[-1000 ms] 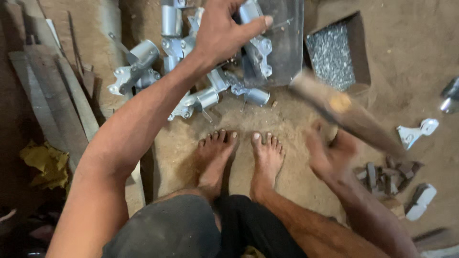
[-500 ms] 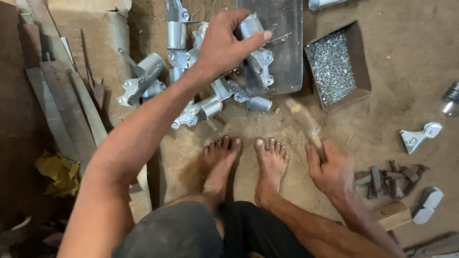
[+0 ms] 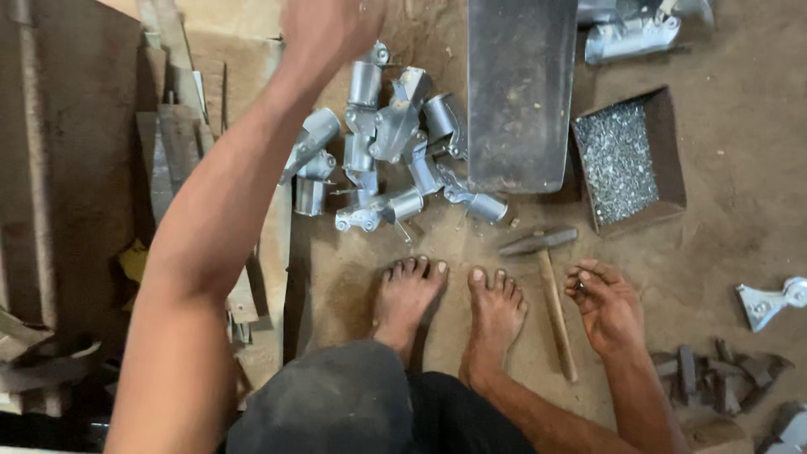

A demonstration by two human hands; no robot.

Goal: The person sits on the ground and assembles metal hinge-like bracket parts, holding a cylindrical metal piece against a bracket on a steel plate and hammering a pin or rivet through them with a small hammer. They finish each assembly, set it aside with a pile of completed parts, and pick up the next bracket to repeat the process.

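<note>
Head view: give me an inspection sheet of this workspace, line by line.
Surface: bare dirt floor, dusty.
Job's things: hammer lying on the floor beside the right foot; pile of silvery metal fittings ahead of the feet.
Clutter: open box of small metal bits; dark metal plate; loose fitting at right; dark scrap pieces; wooden planks at left.
Hands: left hand raised above the pile, what it holds cannot be told; right hand half curled, just right of the hammer handle, not gripping it.
Cables: nothing seen.
Surroundings: person squatting barefoot; more fittings at top edge.
</note>
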